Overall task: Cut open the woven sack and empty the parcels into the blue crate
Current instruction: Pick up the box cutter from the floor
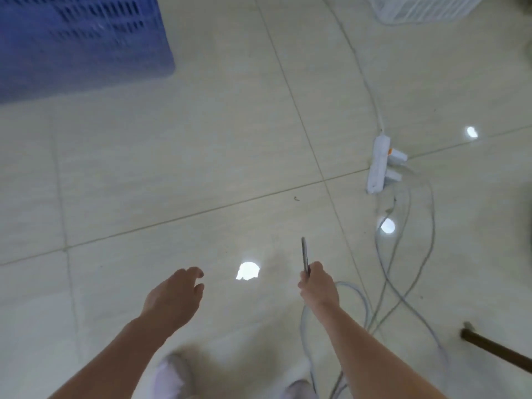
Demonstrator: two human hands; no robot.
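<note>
The person stands over a pale tiled floor (201, 139), both bare forearms reaching out and down. The right hand (316, 286) is curled tight round the lower end of a thin grey metal tool (304, 254). It looks like a slim knife or cutter, though the picture is too smeared to be sure. Its narrow end sticks up and away from the fist. The left hand (172, 295) holds nothing. It hovers palm down, fingers loosely bent and slightly spread, well apart from the right hand.

The blue crate (72, 44) sits on the floor at the upper left, well apart from both hands, its slotted side wall towards us. At the upper right edge stands a white slotted basket (423, 8).

A white power strip (378, 165) lies on the tiles to the right with two white plugs (398, 155) pushed into its side, one bearing an orange mark. Any print on it is too blurred to read. Its lead (359, 67) runs up towards the basket. Pale cables (408, 254) loop across the floor below the strip and pass just beside the right forearm.

Bright lamp reflections (247, 270) shine on the tiles, one of them between the two hands. Two pale shoes (169, 375) show at the bottom edge, and a dark wooden leg (495, 349) juts in at the lower right.
</note>
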